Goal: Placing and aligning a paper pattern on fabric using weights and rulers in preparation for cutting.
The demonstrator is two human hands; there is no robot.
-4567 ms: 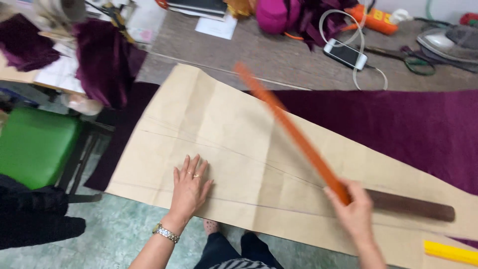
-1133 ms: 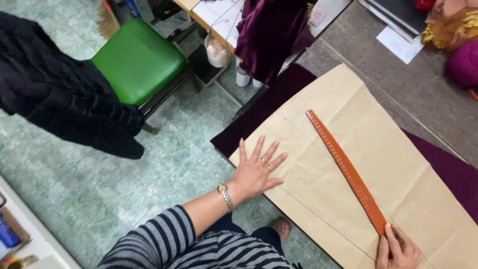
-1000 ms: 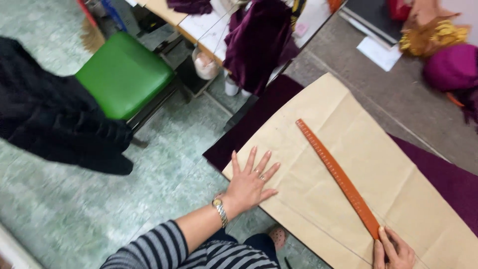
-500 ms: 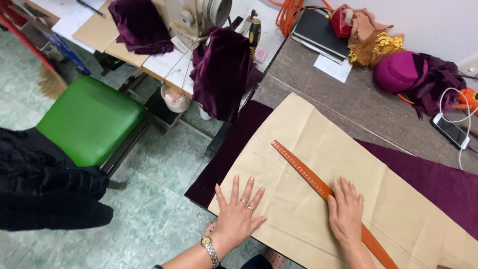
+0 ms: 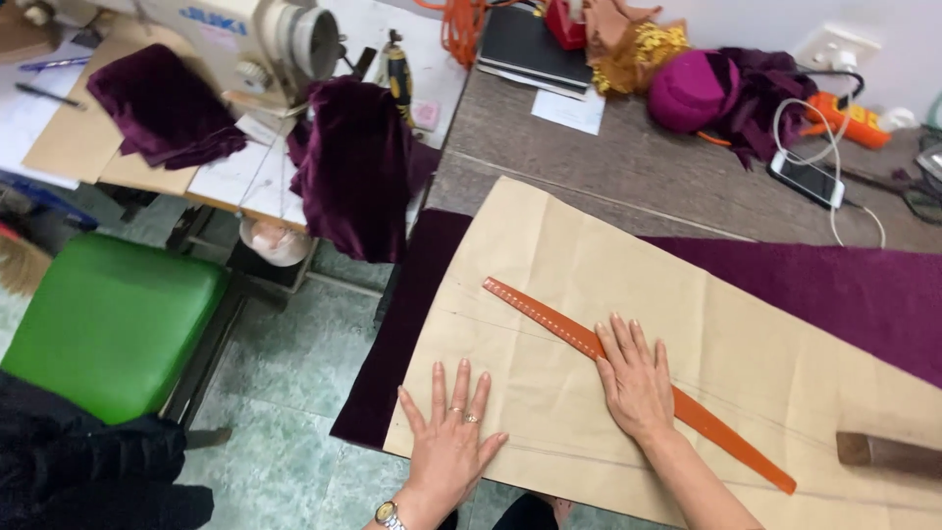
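The left hand (image 5: 449, 444) lies flat, fingers spread, its grip open and holding nothing, pressing the tan paper pattern (image 5: 589, 294) near the sheet's 7 o'clock corner. At 3 o'clock from it, the right hand (image 5: 633, 378) also rests palm down with an open grip, its fingers laid over the middle of the orange ruler (image 5: 535, 309). The ruler lies flat on the paper, slanting from 10 o'clock down to 4 o'clock. The paper covers purple velvet fabric (image 5: 814, 285) spread on the grey counter (image 5: 638, 167); the fabric shows at 3 o'clock and along the paper's 9 o'clock edge. A brown wooden handle (image 5: 888, 454) rests on the paper at 4 o'clock. A phone (image 5: 807, 179) with a white cable lies at 1 o'clock. A green stool (image 5: 108, 319) stands on the floor at 9 o'clock, a sewing machine (image 5: 265, 44) at 11 o'clock.
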